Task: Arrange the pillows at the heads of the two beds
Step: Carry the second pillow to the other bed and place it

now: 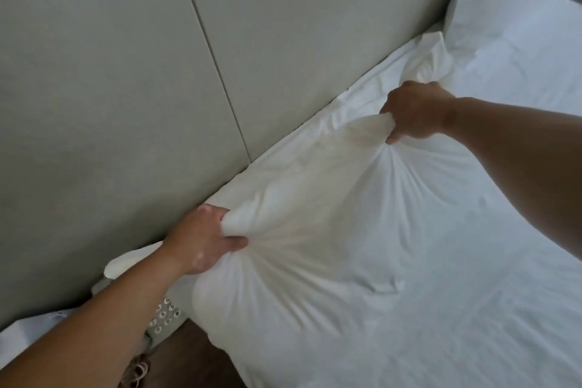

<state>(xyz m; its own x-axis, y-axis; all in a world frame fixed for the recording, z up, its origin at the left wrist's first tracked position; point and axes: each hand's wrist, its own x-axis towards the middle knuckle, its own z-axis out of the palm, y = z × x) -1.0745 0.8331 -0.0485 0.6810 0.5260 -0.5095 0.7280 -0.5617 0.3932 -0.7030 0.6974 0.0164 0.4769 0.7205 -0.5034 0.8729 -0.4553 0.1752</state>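
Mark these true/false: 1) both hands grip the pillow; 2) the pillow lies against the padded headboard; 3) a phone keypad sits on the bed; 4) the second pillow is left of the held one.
1) True: the left hand and right hand each bunch the pillow.
2) True: its far edge meets the headboard.
3) False: the keypad is off the bed, beside it, lower left.
4) False: the second pillow is upper right.
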